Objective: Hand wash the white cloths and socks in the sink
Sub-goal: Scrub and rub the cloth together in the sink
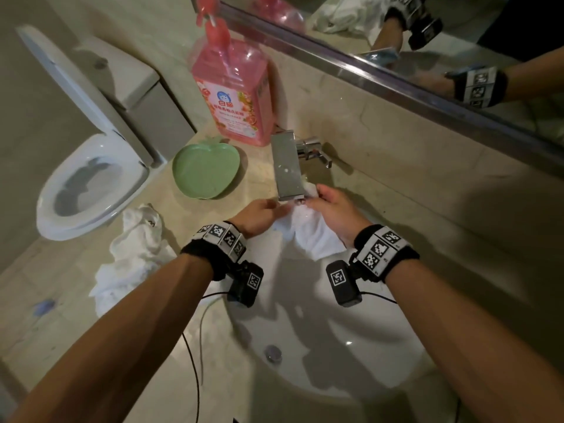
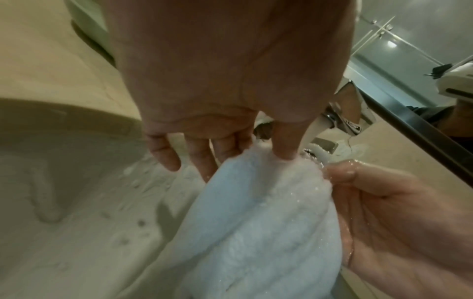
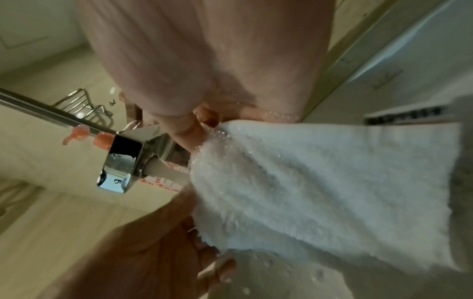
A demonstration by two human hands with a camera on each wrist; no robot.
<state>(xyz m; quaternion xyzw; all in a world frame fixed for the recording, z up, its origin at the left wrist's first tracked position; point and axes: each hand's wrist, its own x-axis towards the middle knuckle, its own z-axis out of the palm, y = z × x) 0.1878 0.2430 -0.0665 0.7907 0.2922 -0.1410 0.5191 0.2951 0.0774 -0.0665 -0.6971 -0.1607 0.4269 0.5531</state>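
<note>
A wet white cloth [image 1: 311, 230] hangs over the white sink [image 1: 351, 325], its top edge just under the chrome tap [image 1: 287, 166]. My left hand [image 1: 259, 213] pinches the cloth's left upper edge [image 2: 258, 202]. My right hand [image 1: 332, 209] pinches the right upper edge, with water drops on the cloth [image 3: 307, 192] and fingers. In the left wrist view my left hand [image 2: 256, 153] shows its thumb pressed into the cloth, and my right hand [image 2: 384, 212] grips from the side. A heap of further white cloths [image 1: 134, 254] lies on the counter to the left.
A pink soap pump bottle [image 1: 235, 96] and a green apple-shaped dish [image 1: 204, 169] stand on the counter left of the tap. A mirror [image 1: 427, 41] runs along the back wall. An open toilet [image 1: 88, 184] stands at the left. The drain [image 1: 273, 352] is uncovered.
</note>
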